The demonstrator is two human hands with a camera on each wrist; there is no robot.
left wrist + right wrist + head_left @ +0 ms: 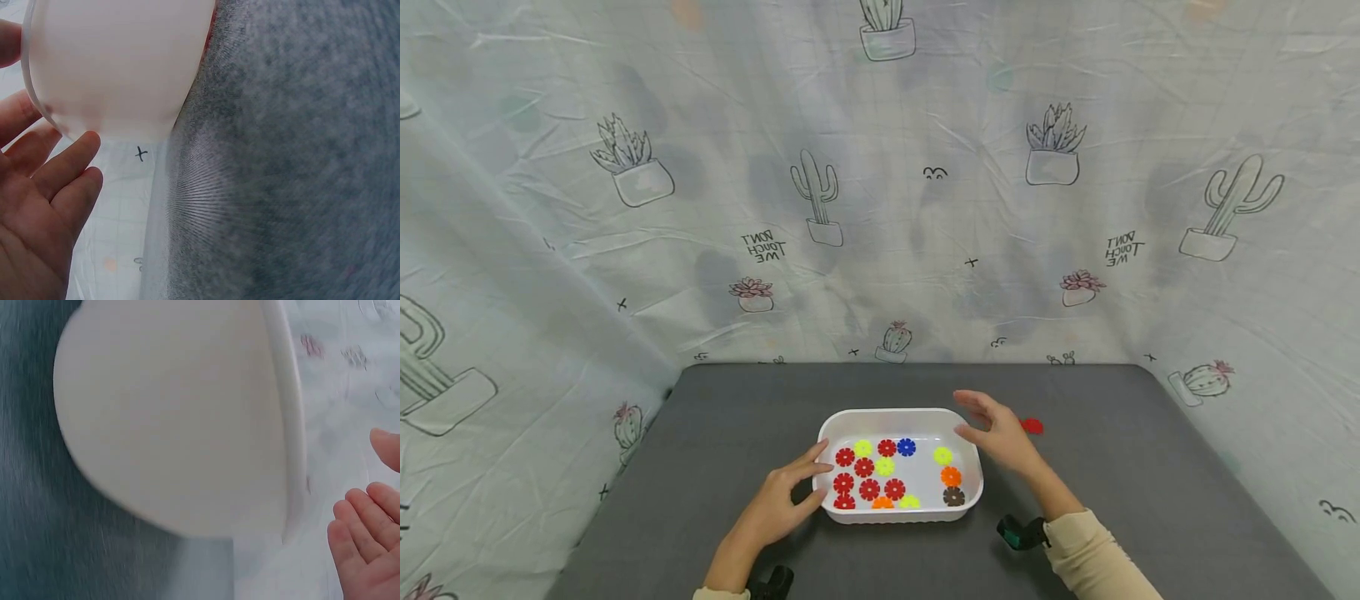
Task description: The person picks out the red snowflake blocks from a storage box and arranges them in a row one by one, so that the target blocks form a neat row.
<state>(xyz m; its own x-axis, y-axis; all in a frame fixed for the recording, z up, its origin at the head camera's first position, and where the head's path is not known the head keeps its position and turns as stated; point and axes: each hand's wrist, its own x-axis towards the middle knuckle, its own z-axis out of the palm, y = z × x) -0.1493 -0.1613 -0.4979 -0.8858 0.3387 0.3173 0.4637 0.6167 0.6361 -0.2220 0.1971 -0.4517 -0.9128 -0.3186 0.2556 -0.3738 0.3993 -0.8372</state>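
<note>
A white rectangular tray (917, 516) stands on the grey table, with flower-shaped plastic discs lying inside. Several red discs (864, 467) are gathered in its left half, among a few yellow ones (884, 467) and a blue disc (906, 447). On the right side of the tray lie a yellow, an orange disc (951, 477) and a brown disc (953, 497). My left hand (782, 500) rests at the tray's left rim, fingers spread, some reaching over it. Above the back right corner hovers my right hand (996, 433), fingers loosely bent and holding nothing; the right wrist view shows it apart from the rim.
Red discs (1033, 426) lie on the table just beyond my right hand, partly hidden by it. The grey table (737, 417) extends around the tray. A pale cloth (880, 208) printed with cactus drawings hangs behind and at both sides.
</note>
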